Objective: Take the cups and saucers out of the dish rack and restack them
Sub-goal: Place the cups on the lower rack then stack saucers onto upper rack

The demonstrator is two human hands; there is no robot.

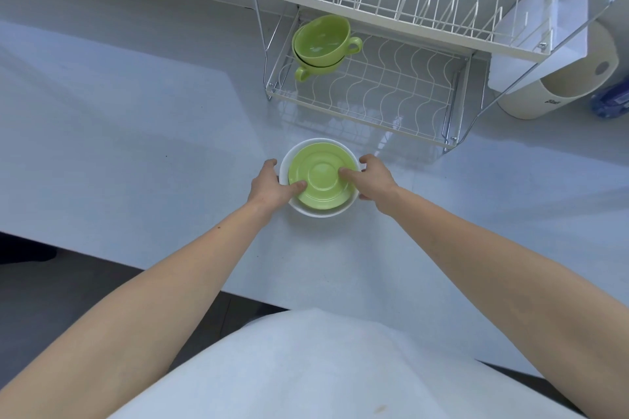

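Note:
A green saucer (320, 180) lies on top of a white saucer (308, 209) on the counter in front of the dish rack (367, 92). My left hand (270, 185) grips the left side of this stack, thumb on the green saucer. My right hand (369, 177) grips its right side, thumb also on the green one. Two green cups (321, 44) sit nested on the rack's lower shelf at its left end, the upper one's handle pointing right and the lower one's pointing left. The rack's upper shelf holds no dishes.
A white cutlery holder (541, 31) hangs on the rack's right side. A cream cylindrical container (561, 85) lies on its side right of the rack, a blue object (611, 100) beyond it. The counter's front edge (136, 267) runs below my arms.

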